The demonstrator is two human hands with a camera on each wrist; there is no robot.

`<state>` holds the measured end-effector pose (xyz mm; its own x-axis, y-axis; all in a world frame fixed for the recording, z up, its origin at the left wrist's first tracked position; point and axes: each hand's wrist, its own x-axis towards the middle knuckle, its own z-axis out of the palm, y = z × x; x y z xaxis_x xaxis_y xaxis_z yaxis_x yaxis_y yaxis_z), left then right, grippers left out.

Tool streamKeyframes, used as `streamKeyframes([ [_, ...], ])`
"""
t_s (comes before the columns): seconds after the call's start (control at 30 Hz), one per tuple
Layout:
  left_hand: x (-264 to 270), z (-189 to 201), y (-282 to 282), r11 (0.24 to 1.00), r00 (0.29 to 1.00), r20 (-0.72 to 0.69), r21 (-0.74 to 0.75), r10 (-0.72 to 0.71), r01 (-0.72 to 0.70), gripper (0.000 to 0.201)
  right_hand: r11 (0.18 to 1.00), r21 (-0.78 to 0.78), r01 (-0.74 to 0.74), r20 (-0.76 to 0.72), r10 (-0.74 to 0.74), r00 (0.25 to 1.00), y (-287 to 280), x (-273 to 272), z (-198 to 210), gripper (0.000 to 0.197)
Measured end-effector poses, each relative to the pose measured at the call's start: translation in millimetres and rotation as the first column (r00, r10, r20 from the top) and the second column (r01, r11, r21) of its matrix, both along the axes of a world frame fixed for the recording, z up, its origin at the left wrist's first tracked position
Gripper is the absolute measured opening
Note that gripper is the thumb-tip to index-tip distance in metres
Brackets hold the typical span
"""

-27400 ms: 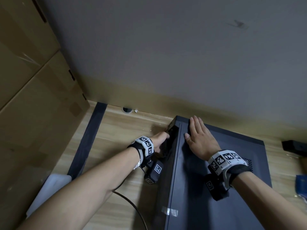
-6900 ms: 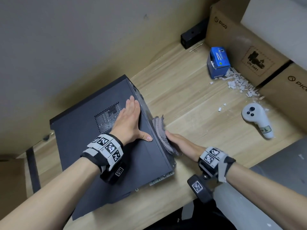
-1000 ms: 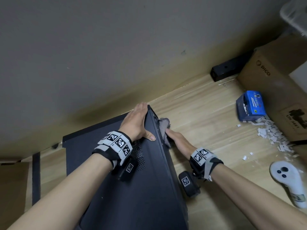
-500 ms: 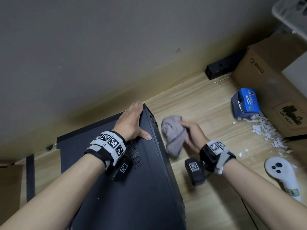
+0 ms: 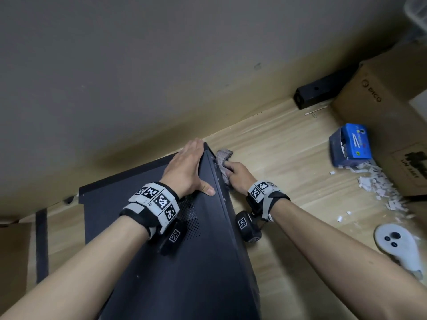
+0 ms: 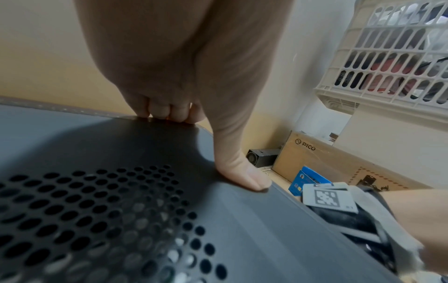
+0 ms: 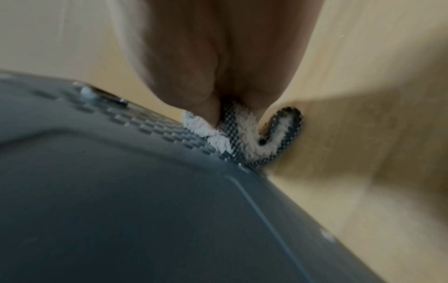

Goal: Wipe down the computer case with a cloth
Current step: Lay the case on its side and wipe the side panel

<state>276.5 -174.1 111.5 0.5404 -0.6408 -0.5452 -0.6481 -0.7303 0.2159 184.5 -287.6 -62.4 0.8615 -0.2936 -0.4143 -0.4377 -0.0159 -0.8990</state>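
Worktop (image 5: 288, 158): pale wood, carries all.
Computer case (image 5: 184, 273): black, at 6 o'clock.
Left hand (image 5: 187, 167): flat on case top, fingers straight.
Right hand (image 5: 238, 176): clamped on cloth.
Cloth (image 5: 223, 158): grey, pressed against case's 3 o'clock side.

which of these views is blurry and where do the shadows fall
Right wrist view: soft and smeared throughout, the grey-and-white woven cloth sharpest, its shadow thrown on the wood. Left wrist view: the black metal computer case blurs at its near vent holes, with the left hand shadowing the panel. Head view: sharp, dim, bowed at the edges.
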Motion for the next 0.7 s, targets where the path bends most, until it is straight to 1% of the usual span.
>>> streamKeyframes([
  [0.07,-1,2,0,1.000,1.000,0.002,0.006,0.002,-0.002,0.144,0.998,-0.062,0.020,-0.002,-0.020,1.000,7,-8,1,0.024],
  [0.13,-2,2,-1,1.000,1.000,0.009,0.013,-0.003,0.003,0.143,0.996,-0.081,0.032,-0.011,-0.033,0.999,12,-19,2,0.025],
  [0.27,-3,1,-2,1.000,1.000,0.007,0.023,0.003,-0.003,0.144,0.998,-0.052,0.023,-0.072,-0.026,0.997,12,-39,-2,0.020],
  [0.3,-3,1,-2,1.000,1.000,0.008,0.024,0.004,-0.004,0.144,1.000,-0.027,-0.006,-0.093,0.003,0.996,11,-47,-1,0.020],
  [0.37,-3,1,-1,1.000,1.000,0.010,0.030,-0.003,0.003,0.144,0.993,0.034,-0.114,-0.136,0.117,0.984,3,-65,4,0.023],
  [0.4,-3,2,-1,0.999,1.000,0.011,0.033,-0.007,0.006,0.143,0.983,0.077,-0.166,-0.158,0.177,0.971,-2,-76,9,0.029],
  [0.47,-2,2,0,0.999,1.000,0.014,0.035,-0.011,0.011,0.142,0.971,0.145,-0.188,-0.198,0.215,0.956,-12,-90,22,0.040],
  [0.5,-2,2,1,0.999,1.000,0.016,0.034,-0.012,0.011,0.142,0.976,0.164,-0.142,-0.194,0.173,0.966,-17,-90,27,0.047],
  [0.53,-2,2,1,0.999,1.000,0.018,0.033,-0.014,0.013,0.142,0.984,0.167,-0.066,-0.171,0.094,0.981,-21,-86,33,0.050],
  [0.57,-1,2,1,0.999,1.000,0.020,0.032,-0.015,0.014,0.142,0.987,0.160,0.017,-0.138,0.005,0.990,-25,-79,37,0.048],
  [0.63,-1,2,1,0.999,1.000,0.019,0.032,-0.014,0.014,0.142,0.976,0.168,0.141,-0.082,-0.128,0.988,-31,-54,44,0.032],
  [0.7,0,2,0,0.999,1.000,0.016,0.029,-0.015,0.014,0.142,0.976,0.149,0.160,-0.055,-0.153,0.987,-32,-25,41,0.026],
])
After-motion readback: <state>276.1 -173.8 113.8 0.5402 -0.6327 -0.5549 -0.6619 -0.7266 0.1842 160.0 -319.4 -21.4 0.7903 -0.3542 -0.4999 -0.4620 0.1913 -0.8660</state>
